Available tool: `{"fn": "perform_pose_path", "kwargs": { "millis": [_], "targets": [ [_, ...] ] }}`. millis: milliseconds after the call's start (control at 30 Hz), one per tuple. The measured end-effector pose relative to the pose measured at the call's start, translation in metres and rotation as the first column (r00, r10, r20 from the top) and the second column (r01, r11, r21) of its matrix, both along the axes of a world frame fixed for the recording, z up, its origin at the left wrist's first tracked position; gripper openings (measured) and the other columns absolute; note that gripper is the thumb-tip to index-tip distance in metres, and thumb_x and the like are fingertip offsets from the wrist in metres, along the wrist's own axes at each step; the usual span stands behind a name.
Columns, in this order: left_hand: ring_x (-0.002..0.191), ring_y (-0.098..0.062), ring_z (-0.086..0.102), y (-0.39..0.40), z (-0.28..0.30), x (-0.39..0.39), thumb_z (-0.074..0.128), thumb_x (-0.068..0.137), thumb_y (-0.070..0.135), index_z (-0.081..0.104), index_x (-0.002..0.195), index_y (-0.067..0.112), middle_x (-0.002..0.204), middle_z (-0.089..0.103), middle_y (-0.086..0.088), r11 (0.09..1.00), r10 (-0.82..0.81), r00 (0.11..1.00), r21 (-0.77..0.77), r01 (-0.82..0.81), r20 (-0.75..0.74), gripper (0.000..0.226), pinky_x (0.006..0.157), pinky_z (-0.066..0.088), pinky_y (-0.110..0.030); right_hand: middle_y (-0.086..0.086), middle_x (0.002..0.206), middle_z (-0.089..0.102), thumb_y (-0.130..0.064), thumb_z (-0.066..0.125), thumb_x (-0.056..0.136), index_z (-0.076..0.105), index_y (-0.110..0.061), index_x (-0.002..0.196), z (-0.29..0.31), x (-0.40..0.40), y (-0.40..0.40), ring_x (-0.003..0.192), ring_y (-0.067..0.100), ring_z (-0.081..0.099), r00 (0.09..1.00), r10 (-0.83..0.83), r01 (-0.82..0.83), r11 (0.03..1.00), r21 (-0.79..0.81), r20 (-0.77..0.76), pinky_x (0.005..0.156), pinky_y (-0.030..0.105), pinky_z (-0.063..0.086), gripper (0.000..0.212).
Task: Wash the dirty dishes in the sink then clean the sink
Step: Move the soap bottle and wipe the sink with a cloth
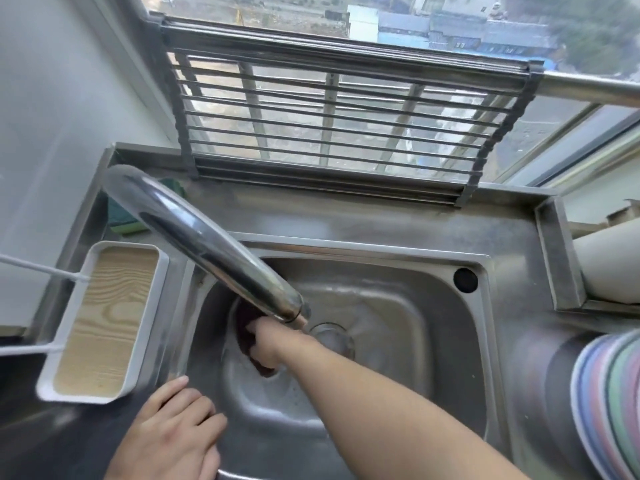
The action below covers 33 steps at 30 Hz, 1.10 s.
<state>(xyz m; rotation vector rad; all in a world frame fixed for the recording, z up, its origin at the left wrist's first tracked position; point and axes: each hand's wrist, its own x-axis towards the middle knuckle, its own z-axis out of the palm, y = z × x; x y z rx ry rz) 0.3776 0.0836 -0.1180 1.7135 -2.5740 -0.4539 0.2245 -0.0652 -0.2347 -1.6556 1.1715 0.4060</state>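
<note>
A steel sink (433, 271) fills the middle of the view, wet, with a round drain (334, 337) at its bottom. My right hand (268, 342) reaches down into the basin and grips a dark purple scrub pad (247, 336) pressed against the left wall. The chrome faucet spout (207, 237) arcs over the basin and hides part of the pad and my fingers. My left hand (173, 427) rests flat on the sink's front-left rim, fingers straight, holding nothing. No dishes show in the basin.
A white tray with a wood-grain bottom (104, 323) sits left of the sink. A green sponge (121, 220) lies behind the faucet. A roll-up metal drying rack (329, 116) leans against the window. A striped sleeve (609, 393) is at the right.
</note>
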Motion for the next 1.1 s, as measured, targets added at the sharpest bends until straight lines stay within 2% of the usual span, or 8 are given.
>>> {"fn": "perform_pose_path", "kwargs": {
  "millis": [100, 233, 333, 467, 600, 700, 833, 1100],
  "targets": [
    [0.064, -0.013, 0.066, -0.003, -0.004, -0.001, 0.051, 0.062, 0.024, 0.06, 0.062, 0.029, 0.067, 0.053, 0.011, 0.999, 0.027, 0.999, 0.017, -0.027, 0.038, 0.01, 0.101, 0.042, -0.037, 0.013, 0.104, 0.072, -0.026, 0.055, 0.094, 0.072, -0.015, 0.107, 0.009, -0.036, 0.009, 0.097, 0.038, 0.066, 0.98, 0.19, -0.185, 0.978, 0.094, -0.057, 0.082, 0.03, 0.05, 0.024],
    [0.069, -0.018, 0.066, 0.002, -0.004, -0.001, 0.057, 0.056, 0.026, 0.059, 0.063, 0.028, 0.069, 0.052, 0.01, 0.999, 0.046, 0.998, 0.005, -0.046, 0.038, 0.007, 0.105, 0.042, -0.039, 0.006, 0.068, 0.071, -0.022, 0.058, 0.08, 0.075, -0.014, 0.083, 0.041, -0.089, 0.017, 0.064, 0.025, 0.068, 0.976, -0.21, 0.186, 0.944, 0.272, 0.059, 0.065, 0.04, 0.06, 0.02],
    [0.069, -0.021, 0.066, 0.002, -0.004, -0.001, 0.058, 0.055, 0.029, 0.062, 0.062, 0.028, 0.069, 0.056, 0.008, 0.999, 0.027, 0.997, 0.017, -0.028, 0.079, 0.007, 0.106, 0.041, -0.039, 0.006, 0.065, 0.066, -0.02, 0.067, 0.082, 0.078, -0.013, 0.082, 0.064, -0.115, 0.009, 0.054, 0.02, 0.059, 0.819, -0.545, 0.46, 0.81, 0.364, 0.177, 0.05, 0.03, 0.05, 0.013],
    [0.069, -0.021, 0.067, 0.001, -0.003, -0.001, 0.059, 0.055, 0.031, 0.064, 0.062, 0.028, 0.068, 0.057, 0.008, 0.999, 0.021, 0.994, 0.035, -0.025, 0.103, 0.009, 0.106, 0.04, -0.039, 0.015, 0.082, 0.066, -0.001, 0.066, 0.094, 0.072, 0.006, 0.099, 0.071, -0.109, -0.012, 0.075, 0.023, 0.057, 0.642, -0.694, 0.595, 0.719, 0.359, 0.327, 0.07, 0.038, 0.043, 0.011],
    [0.069, -0.022, 0.067, 0.003, -0.005, 0.0, 0.059, 0.054, 0.029, 0.066, 0.062, 0.027, 0.068, 0.057, 0.008, 0.999, 0.025, 0.995, 0.03, -0.028, 0.094, 0.011, 0.105, 0.041, -0.039, 0.007, 0.095, 0.073, -0.028, 0.076, 0.092, 0.075, -0.009, 0.104, 0.058, -0.065, -0.028, 0.088, 0.017, 0.064, 0.756, -0.502, 0.513, 0.853, 0.094, 0.419, 0.081, 0.035, 0.051, 0.022],
    [0.069, -0.022, 0.067, 0.003, -0.006, -0.001, 0.059, 0.055, 0.029, 0.067, 0.063, 0.028, 0.068, 0.057, 0.008, 0.999, 0.028, 0.995, 0.032, -0.031, 0.092, 0.012, 0.105, 0.041, -0.039, 0.008, 0.124, 0.06, -0.043, 0.066, 0.096, 0.059, -0.02, 0.122, 0.026, -0.026, -0.02, 0.116, 0.024, 0.055, 0.94, -0.274, 0.309, 0.935, -0.172, 0.202, 0.103, 0.036, 0.046, 0.035],
    [0.07, -0.02, 0.067, 0.004, -0.009, -0.001, 0.058, 0.054, 0.027, 0.064, 0.062, 0.027, 0.069, 0.055, 0.009, 0.999, 0.039, 0.997, 0.007, -0.039, 0.067, 0.01, 0.105, 0.041, -0.04, 0.004, 0.153, 0.043, -0.045, 0.066, 0.09, 0.035, -0.029, 0.152, -0.009, 0.02, 0.018, 0.139, 0.036, 0.039, 0.946, -0.321, 0.32, 0.916, -0.243, 0.036, 0.111, 0.049, 0.041, 0.071],
    [0.071, -0.017, 0.067, 0.003, -0.008, -0.002, 0.057, 0.055, 0.026, 0.065, 0.066, 0.03, 0.069, 0.055, 0.011, 0.999, 0.04, 0.999, -0.018, -0.04, 0.036, 0.014, 0.103, 0.043, -0.039, 0.012, 0.127, 0.062, -0.039, 0.056, 0.098, 0.065, -0.025, 0.11, -0.017, 0.008, 0.093, 0.133, 0.038, 0.04, 0.956, 0.294, -0.29, 0.949, -0.126, 0.01, 0.1, 0.062, 0.041, 0.021]
  ]
}}
